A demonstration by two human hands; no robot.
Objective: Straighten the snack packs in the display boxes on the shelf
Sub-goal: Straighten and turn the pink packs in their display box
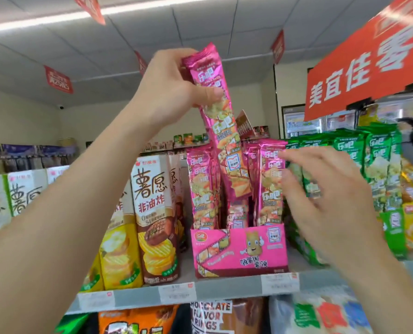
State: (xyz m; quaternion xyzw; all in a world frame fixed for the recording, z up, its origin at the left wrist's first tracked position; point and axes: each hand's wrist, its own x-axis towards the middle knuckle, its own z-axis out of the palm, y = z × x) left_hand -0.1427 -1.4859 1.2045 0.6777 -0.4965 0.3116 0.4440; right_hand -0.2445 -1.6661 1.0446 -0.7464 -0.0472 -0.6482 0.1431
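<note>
Noted left hand (174, 88) raised high on a bare forearm entering from the lower left, wrist bent forward. Recorded fingers curled over the top and thumb pressed to the front of a pink snack pack (221, 131), pinching its upper part. Noted right hand (326, 196) lower, on a bare forearm entering from the lower right, back toward the camera. Recorded fingers spread and loosely bent, holding nothing; motion-blurred, contact unconfirmed.

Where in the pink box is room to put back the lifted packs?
The lifted packs fit only in the middle of the pink display box, between the left pink packs and right pink packs. Crisp cartons crowd its left, green packs its right.
</note>
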